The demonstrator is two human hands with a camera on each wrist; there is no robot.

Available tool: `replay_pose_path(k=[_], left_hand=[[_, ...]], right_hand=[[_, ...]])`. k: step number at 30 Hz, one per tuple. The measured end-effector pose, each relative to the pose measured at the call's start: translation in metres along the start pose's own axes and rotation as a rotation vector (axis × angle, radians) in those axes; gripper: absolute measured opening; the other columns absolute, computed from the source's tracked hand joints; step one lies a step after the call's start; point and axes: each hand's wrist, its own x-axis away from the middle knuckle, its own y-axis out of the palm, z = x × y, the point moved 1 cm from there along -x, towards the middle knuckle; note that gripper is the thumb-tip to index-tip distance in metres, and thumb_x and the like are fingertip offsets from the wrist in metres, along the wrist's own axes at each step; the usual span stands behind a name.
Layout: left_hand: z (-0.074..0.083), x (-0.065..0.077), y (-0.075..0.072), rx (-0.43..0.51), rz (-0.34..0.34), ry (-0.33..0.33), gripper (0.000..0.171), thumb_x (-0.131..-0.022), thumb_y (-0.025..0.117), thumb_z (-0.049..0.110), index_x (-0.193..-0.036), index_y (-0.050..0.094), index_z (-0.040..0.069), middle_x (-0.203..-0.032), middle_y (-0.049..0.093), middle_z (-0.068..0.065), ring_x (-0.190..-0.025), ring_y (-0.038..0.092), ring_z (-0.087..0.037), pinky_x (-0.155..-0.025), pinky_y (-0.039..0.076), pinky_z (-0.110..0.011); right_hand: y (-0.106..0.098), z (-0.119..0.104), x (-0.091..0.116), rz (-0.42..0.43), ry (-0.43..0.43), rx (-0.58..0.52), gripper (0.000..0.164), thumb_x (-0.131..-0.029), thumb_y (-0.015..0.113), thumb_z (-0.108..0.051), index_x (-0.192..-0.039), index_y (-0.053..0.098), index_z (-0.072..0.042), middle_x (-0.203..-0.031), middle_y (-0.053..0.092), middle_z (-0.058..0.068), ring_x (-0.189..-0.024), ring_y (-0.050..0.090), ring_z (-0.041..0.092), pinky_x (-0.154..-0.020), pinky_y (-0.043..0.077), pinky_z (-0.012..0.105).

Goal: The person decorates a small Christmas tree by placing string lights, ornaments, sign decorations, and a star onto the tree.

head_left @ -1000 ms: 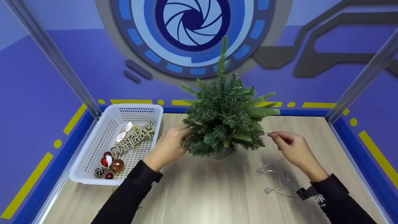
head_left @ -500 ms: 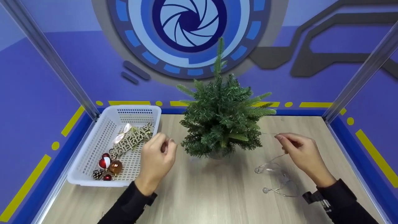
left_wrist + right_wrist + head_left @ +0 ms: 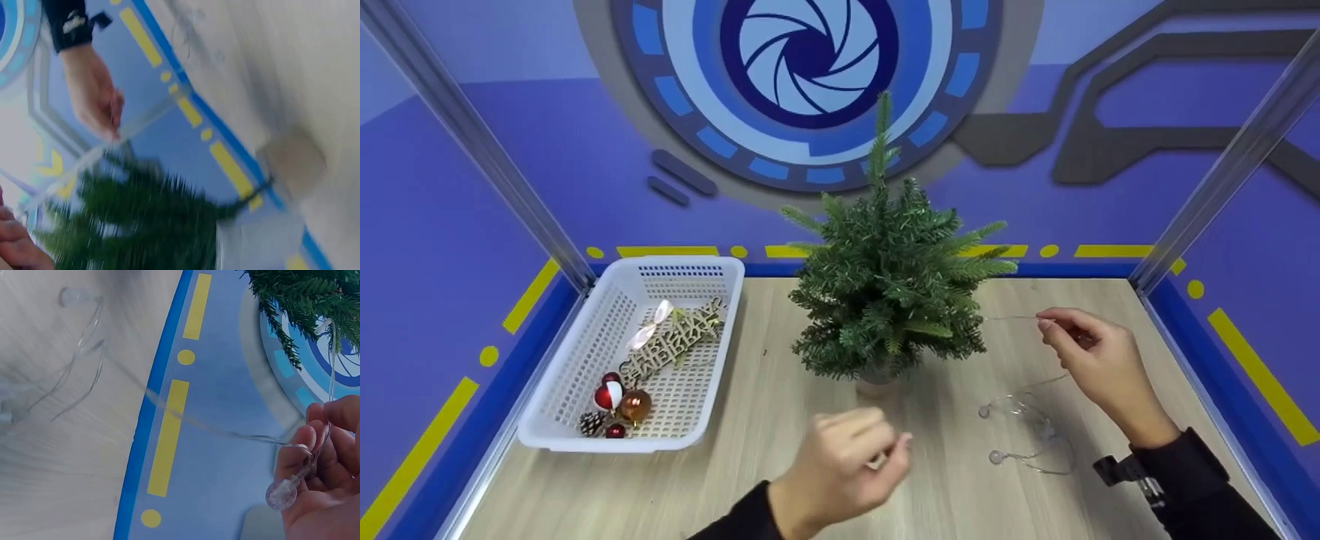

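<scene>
Head view: white plastic mesh basket point(image 3: 682, 397) at the left of the pale wood-grain table point(image 3: 780, 435), holding pale cut-out letter signs point(image 3: 671, 345), a whitish-pink ribbon bow point(image 3: 651, 325) lying against them, a red-and-white ball point(image 3: 607, 396), a shiny copper-brown ball point(image 3: 636, 406), two small dark-red balls point(image 3: 615, 431) and a brown pine cone point(image 3: 591, 424) with pale tips. Left hand point(image 3: 844, 469) blurred, over the near part of the table in front of the tree, released, fingers loosely curled. Right hand point(image 3: 1099, 356) to the right of the tree, thumb and forefinger pinching a clear-wire light string point(image 3: 1020, 405). One length runs nearly level from the pinch to the green bushy artificial tree point(image 3: 889, 292), which is upright mid-table on a pale round base point(image 3: 877, 386); another drops to a loose coil on the table, with round clear bulbs point(image 3: 997, 457). Left wrist view: heavily smeared; part of the left hand at the lower left edge, its fingers bent; right hand near the tree's branches; a translucent white shape at the bottom, identity unclear. Right wrist view: fingers gathered on the clear wire, one frosted bulb hanging beside the palm; wire taut up into the branches, slack toward the table.
</scene>
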Motion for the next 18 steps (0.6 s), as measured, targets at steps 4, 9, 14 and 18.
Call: replay_pose_path(k=[4,9,14,18], left_hand=[[0.006,0.003,0.034,0.060,-0.134,-0.125,0.036,-0.092,0.064,0.015,-0.062,0.045,0.024,-0.060,0.044,0.016,-0.057,0.032,0.008,-0.057,0.027,0.002],[0.004,0.003,0.071,0.159,-0.314,-0.295,0.032,-0.100,0.056,0.028,-0.068,0.053,0.024,-0.066,0.047,0.016,-0.059,0.035,0.008,-0.056,0.028,0.000],[-0.003,-0.006,0.107,0.375,-0.490,-0.519,0.028,-0.104,0.047,0.035,-0.094,0.069,0.023,-0.080,0.060,0.015,-0.066,0.047,0.009,-0.061,0.043,-0.005],[-0.007,-0.019,0.128,0.581,-0.444,-0.781,0.025,-0.104,0.048,0.035,-0.102,0.070,0.023,-0.080,0.063,0.011,-0.065,0.053,0.005,-0.059,0.050,-0.014]], right_hand=[[-0.003,-0.008,0.002,0.019,-0.045,0.000,0.015,-0.097,0.065,-0.024,-0.110,0.073,-0.025,-0.088,0.070,0.001,-0.064,0.067,0.014,-0.056,0.054,0.020],[-0.008,0.002,0.002,-0.016,-0.095,-0.053,0.017,-0.095,0.067,-0.022,-0.110,0.074,-0.027,-0.093,0.070,-0.003,-0.062,0.066,0.014,-0.055,0.055,0.024],[-0.011,0.007,0.006,-0.036,-0.077,-0.061,0.018,-0.095,0.067,-0.022,-0.110,0.075,-0.027,-0.087,0.067,-0.004,-0.058,0.057,0.013,-0.050,0.048,0.023],[-0.010,0.007,0.010,-0.053,-0.077,-0.038,0.020,-0.096,0.065,-0.021,-0.114,0.073,-0.026,-0.095,0.070,-0.005,-0.074,0.062,0.008,-0.062,0.051,0.015]])
